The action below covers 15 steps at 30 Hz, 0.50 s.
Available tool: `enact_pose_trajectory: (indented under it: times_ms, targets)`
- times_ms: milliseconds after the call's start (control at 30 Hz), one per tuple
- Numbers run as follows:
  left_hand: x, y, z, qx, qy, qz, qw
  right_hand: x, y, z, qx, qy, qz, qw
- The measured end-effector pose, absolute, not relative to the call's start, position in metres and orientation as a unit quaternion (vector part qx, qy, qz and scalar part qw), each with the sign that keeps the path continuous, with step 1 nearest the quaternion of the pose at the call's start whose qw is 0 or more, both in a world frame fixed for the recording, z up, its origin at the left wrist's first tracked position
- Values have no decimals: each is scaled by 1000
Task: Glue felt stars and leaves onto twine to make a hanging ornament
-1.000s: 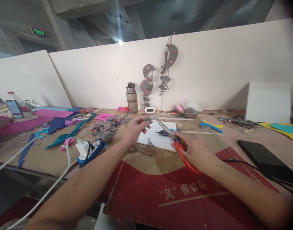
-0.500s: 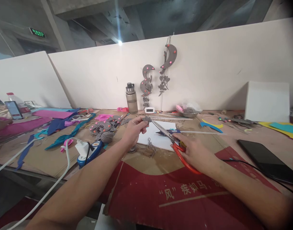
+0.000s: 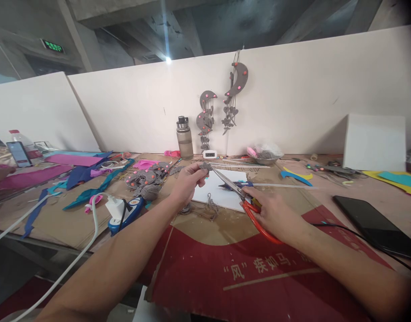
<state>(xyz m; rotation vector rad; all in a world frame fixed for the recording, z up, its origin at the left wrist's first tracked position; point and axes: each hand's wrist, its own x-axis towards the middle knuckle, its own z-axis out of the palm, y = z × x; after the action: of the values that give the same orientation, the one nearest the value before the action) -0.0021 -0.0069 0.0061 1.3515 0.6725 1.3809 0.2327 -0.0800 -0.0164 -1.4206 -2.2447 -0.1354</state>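
Note:
My left hand (image 3: 186, 182) pinches a small grey felt piece (image 3: 205, 167) above the table. My right hand (image 3: 276, 214) grips red-handled scissors (image 3: 249, 203), whose blades (image 3: 227, 181) point up and left and meet the grey piece. Under both lies a white sheet (image 3: 222, 190) with a grey yarn scrap (image 3: 210, 206) at its near edge. A red and brown cardboard mat (image 3: 246, 264) covers the table in front of me.
A black phone (image 3: 376, 226) with a cable lies at right. A glue gun and white charger (image 3: 123, 210) sit at left among coloured felt strips (image 3: 87, 176). A bottle (image 3: 185, 136), a small clock (image 3: 210, 154), a bowl (image 3: 264, 157) and hanging grey moons (image 3: 237, 85) line the back wall.
The scissors moved left and closed in on the grey piece, which my left hand brought slightly lower toward the blades. Little differs over the last half second.

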Motion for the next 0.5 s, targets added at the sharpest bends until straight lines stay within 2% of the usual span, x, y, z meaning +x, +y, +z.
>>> enact_pose_trajectory:
  times_ms: [500]
  targets:
    - [-5, -3, 3, 582, 267, 572, 513, 231, -81, -15, -522, -819, -27, 238]
